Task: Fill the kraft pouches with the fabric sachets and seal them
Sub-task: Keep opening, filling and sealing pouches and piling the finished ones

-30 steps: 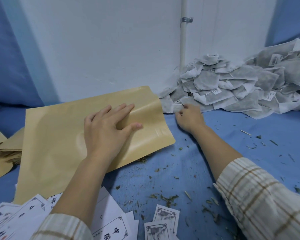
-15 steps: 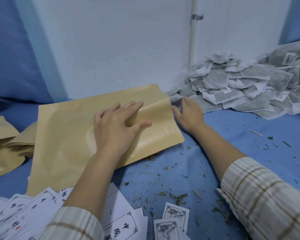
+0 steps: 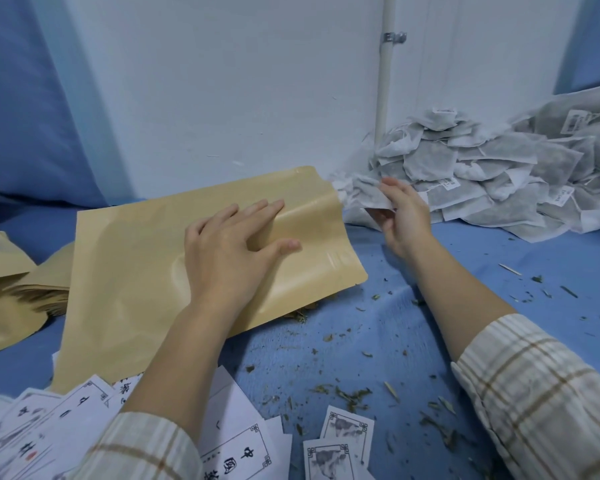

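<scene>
A person's left hand (image 3: 234, 251) lies flat, fingers straight and slightly spread, pressing down a kraft pouch (image 3: 146, 275) on the blue table covering (image 3: 413, 341), its mouth turned toward the right and lifted a little at the upper lip. The right hand (image 3: 400, 216) pinches one fabric sachet (image 3: 369, 194) by its edge, thumb below and fingers above, just beside the pouch mouth and at the foot of the sachet heap (image 3: 499, 174) banked against the white wall. The sachet looks light and limp (it droops where unsupported), so an edge pinch should carry it, though it will likely fold going in. The pouch seems thin, smooth and prone to sliding; a flat palm steadies it, and the raised lip looks the natural place to take hold for opening. More pouches (image 3: 11, 292) lie stacked at left, printed labels (image 3: 236, 455) in the foreground, loose herb scraps (image 3: 347, 396) strewn about.
</scene>
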The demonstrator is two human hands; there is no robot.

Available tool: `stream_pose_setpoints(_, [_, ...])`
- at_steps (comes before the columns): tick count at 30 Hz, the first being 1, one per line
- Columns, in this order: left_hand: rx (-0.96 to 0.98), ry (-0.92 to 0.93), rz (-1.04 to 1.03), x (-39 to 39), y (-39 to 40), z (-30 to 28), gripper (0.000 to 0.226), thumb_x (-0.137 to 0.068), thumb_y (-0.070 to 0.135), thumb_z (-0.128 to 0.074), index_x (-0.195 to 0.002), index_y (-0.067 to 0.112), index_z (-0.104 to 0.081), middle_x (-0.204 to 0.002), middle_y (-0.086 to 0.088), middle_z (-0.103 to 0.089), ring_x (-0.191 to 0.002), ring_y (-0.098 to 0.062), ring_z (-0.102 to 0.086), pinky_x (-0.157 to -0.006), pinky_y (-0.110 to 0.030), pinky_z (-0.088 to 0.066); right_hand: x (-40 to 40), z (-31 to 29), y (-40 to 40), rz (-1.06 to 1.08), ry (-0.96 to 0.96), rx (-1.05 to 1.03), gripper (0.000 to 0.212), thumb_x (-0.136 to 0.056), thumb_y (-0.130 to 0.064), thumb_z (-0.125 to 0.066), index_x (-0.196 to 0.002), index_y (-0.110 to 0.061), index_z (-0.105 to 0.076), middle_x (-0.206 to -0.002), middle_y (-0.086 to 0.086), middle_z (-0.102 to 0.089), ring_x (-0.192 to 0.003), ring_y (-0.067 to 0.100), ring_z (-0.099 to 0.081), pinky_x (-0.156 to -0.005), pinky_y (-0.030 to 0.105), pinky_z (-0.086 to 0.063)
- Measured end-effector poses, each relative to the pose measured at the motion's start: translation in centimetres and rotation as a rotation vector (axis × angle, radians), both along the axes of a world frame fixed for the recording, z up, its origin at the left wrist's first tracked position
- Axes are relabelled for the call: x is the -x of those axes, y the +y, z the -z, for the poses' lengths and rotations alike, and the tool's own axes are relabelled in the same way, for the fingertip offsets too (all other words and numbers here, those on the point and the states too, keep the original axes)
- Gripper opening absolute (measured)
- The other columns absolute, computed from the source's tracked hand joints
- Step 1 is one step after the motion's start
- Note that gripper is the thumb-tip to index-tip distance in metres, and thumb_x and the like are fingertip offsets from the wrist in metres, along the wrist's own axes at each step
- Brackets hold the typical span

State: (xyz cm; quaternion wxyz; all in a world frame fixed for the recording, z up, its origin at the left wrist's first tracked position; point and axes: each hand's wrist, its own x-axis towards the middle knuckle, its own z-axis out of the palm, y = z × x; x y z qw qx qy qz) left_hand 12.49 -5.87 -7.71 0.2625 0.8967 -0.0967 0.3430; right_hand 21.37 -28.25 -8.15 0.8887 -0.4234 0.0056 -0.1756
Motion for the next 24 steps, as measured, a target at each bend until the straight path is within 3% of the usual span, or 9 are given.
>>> stream_pose_setpoints(4, [0.11,-0.058,0.067,0.4,-0.4,-0.6,0.053,-0.069,0.065,-0.063,-0.118,0.045,-0.061,-0.125,0.018,-0.061,-0.117,-0.017,-0.054,-0.104,-0.044,-0.033,0.5,-0.5,1.3,-0.139,-0.093,0.241,0.01,-0.086,0.001,-0.057,-0.086,-0.006,-0.065,-0.077,0.007,-0.065,-0.066,0.013,-0.064,-0.055,0.023,-0.053])
stream_pose_setpoints(7, [0.153,-0.087,0.054,0.6,-0.4,-0.7,0.048,-0.07,0.061,-0.068,-0.115,0.046,-0.063,-0.119,0.019,-0.064,-0.11,-0.02,-0.058,-0.1,-0.047,-0.038,0.8,-0.5,1.5,-0.121,-0.11,0.63,0.011,-0.08,-0.003,-0.066,-0.082,-0.013,-0.071,-0.069,0.003,-0.062,-0.063,0.011,-0.059,-0.062,0.027,-0.055])
stream_pose_setpoints(9, [0.229,-0.093,0.076,0.4,-0.1,-0.4,0.031,-0.074,0.053,-0.07,-0.105,0.05,-0.066,-0.109,0.026,-0.066,-0.104,-0.004,-0.06,-0.101,-0.042,-0.04,1.0,-0.7,1.5,-0.091,-0.161,0.822,0.015,-0.076,-0.005,-0.069,-0.074,-0.019,-0.072,-0.06,-0.004,-0.062,-0.058,0.007,-0.058,-0.065,0.026,-0.055])
stream_pose_setpoints(11, [0.371,-0.052,0.144,0.1,-0.1,-0.2,0.022,-0.08,0.04,-0.072,-0.093,0.057,-0.066,-0.095,0.035,-0.065,-0.094,0.012,-0.06,-0.101,-0.033,-0.042,1.2,-1.0,1.8,-0.16,-0.201,0.908,0.017,-0.075,-0.001,-0.066,-0.073,-0.017,-0.07,-0.06,-0.005,-0.065,-0.057,0.007,-0.06,-0.06,0.02,-0.052])
stream_pose_setpoints(13, [0.329,-0.02,0.155,0.2,-0.3,-0.1,0.028,-0.082,0.036,-0.071,-0.094,0.06,-0.064,-0.097,0.035,-0.064,-0.096,0.011,-0.06,-0.097,-0.021,-0.042,1.2,-1.2,2.4,-0.271,-0.199,0.941,0.023,-0.077,0.006,-0.06,-0.077,-0.015,-0.07,-0.071,0.006,-0.064,-0.063,0.011,-0.06,-0.056,0.018,-0.05])
stream_pose_setpoints(15, [0.192,0.0,0.107,0.3,-0.4,0.0,0.028,-0.085,0.042,-0.065,-0.111,0.053,-0.061,-0.112,0.025,-0.065,-0.106,0.0,-0.056,-0.095,-0.022,-0.039,1.2,-1.3,2.7,-0.376,-0.188,0.92,0.029,-0.077,0.009,-0.06,-0.083,-0.016,-0.071,-0.083,0.012,-0.064,-0.072,0.016,-0.06,-0.058,0.019,-0.051])
stream_pose_setpoints(18, [0.02,0.035,0.042,-0.1,-0.4,-0.1,0.043,-0.088,0.049,-0.056,-0.129,0.035,-0.056,-0.125,0.014,-0.06,-0.116,-0.013,-0.048,-0.094,-0.024,-0.026,1.4,-1.2,2.8,-0.584,-0.188,0.76,0.034,-0.082,0.01,-0.055,-0.094,-0.018,-0.069,-0.085,-0.001,-0.072,-0.076,0.011,-0.067,-0.063,0.02,-0.053])
stream_pose_setpoints(21, [-0.009,0.009,0.033,0.0,-0.7,-0.1,0.035,-0.09,0.044,-0.057,-0.122,0.03,-0.062,-0.112,0.008,-0.067,-0.105,-0.011,-0.05,-0.082,-0.022,-0.023,1.6,-1.0,3.0,-0.715,-0.163,0.714,0.032,-0.087,0.011,-0.049,-0.095,-0.016,-0.065,-0.08,-0.005,-0.073,-0.074,0.008,-0.069,-0.062,0.019,-0.054])
stream_pose_setpoints(24, [0.123,-0.031,0.048,0.2,-1.0,-0.2,0.028,-0.085,0.04,-0.065,-0.111,0.031,-0.069,-0.102,0.008,-0.071,-0.094,-0.003,-0.05,-0.083,-0.028,-0.035,1.9,-1.1,3.1,-0.78,-0.104,0.772,0.028,-0.089,0.01,-0.048,-0.098,-0.012,-0.062,-0.079,-0.004,-0.072,-0.073,0.009,-0.069,-0.064,0.021,-0.055])
